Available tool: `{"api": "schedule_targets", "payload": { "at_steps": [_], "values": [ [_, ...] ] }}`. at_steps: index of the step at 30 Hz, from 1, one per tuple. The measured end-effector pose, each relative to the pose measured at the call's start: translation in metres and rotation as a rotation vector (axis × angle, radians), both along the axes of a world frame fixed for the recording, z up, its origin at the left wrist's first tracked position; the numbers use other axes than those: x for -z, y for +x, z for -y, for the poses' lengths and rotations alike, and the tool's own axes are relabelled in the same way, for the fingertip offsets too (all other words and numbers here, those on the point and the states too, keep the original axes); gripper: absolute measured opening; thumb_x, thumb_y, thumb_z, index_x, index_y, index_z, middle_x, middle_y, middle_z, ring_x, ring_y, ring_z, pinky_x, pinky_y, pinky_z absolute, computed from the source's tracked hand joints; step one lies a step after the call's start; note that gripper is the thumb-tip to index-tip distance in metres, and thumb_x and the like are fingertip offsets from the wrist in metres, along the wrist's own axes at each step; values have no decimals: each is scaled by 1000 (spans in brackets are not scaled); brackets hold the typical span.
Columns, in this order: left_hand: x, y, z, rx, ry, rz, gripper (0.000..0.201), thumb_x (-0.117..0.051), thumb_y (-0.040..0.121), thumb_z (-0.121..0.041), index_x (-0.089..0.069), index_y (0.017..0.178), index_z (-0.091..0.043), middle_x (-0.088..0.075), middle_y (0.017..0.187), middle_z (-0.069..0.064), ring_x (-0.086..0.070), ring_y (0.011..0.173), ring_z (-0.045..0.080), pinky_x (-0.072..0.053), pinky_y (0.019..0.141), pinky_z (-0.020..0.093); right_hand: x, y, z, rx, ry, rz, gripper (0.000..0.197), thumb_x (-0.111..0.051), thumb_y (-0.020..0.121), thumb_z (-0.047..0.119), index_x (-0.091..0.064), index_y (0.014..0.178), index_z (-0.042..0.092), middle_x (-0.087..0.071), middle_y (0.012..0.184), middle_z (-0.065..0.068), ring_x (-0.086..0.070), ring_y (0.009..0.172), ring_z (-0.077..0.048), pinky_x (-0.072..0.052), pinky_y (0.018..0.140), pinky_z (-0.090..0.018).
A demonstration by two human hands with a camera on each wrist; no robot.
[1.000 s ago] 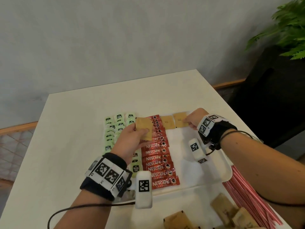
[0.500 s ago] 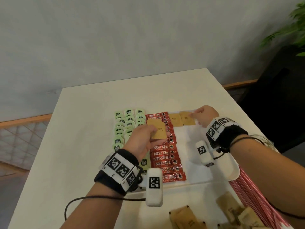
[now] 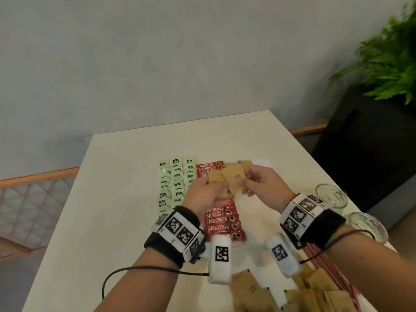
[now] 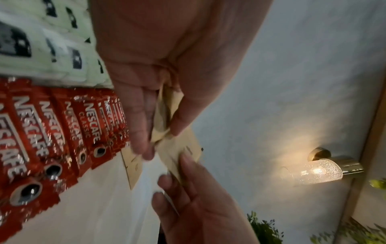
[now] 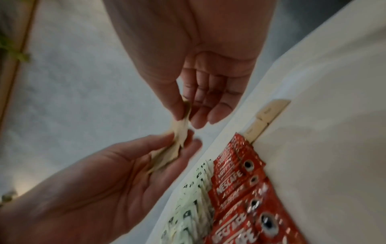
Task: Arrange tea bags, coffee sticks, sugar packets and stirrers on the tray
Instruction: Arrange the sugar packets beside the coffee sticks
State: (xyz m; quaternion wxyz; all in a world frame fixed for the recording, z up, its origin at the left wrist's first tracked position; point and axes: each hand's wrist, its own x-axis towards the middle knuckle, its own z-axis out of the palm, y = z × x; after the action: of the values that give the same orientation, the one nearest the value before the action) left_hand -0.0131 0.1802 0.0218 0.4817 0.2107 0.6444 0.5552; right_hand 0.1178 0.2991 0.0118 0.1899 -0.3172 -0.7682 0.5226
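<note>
Above the white tray my left hand grips a small stack of brown sugar packets. My right hand pinches the top sugar packet of that stack between thumb and fingers. In the left wrist view the stack sits between thumb and fingers. In the right wrist view the packet is pinched at its corner. On the tray lie rows of green tea bags, a column of red coffee sticks and two sugar packets at the far edge.
Loose sugar packets lie near the table's front edge, with red stirrers to their right. Two glass cups stand at the right edge. A plant on a dark stand is beyond the table's right side.
My right hand left the far edge of the tray, came back to my left hand and took hold of a packet from the stack. My left hand lifted slightly.
</note>
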Motion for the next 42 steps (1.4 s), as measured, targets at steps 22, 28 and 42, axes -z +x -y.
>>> {"api": "schedule_targets", "payload": {
  "at_steps": [22,28,42],
  "values": [
    [-17,15,11,158,124,8,17,-63,94,-16,-67,110,-12,-74,104,13,-72,94,25,-59,85,38,-55,14,-9,-117,-127,185,29,-80,75,3,-61,97,6,-65,68,-5,-59,55,-12,-54,53,-25],
    [-12,11,0,33,131,9,23,-64,94,-17,-66,117,-13,-74,107,9,-72,96,24,-60,81,36,-35,7,-16,-14,-305,100,12,-70,87,13,-64,84,4,-64,72,-6,-64,64,-12,-56,58,-24],
    [-1,-41,-13,-262,40,-14,18,-53,100,-24,-63,109,-12,-64,101,2,-60,86,12,-55,75,30,47,-30,-66,327,-173,428,9,-70,87,15,-70,90,7,-68,71,-9,-61,58,-16,-53,52,-23]
  ]
}}
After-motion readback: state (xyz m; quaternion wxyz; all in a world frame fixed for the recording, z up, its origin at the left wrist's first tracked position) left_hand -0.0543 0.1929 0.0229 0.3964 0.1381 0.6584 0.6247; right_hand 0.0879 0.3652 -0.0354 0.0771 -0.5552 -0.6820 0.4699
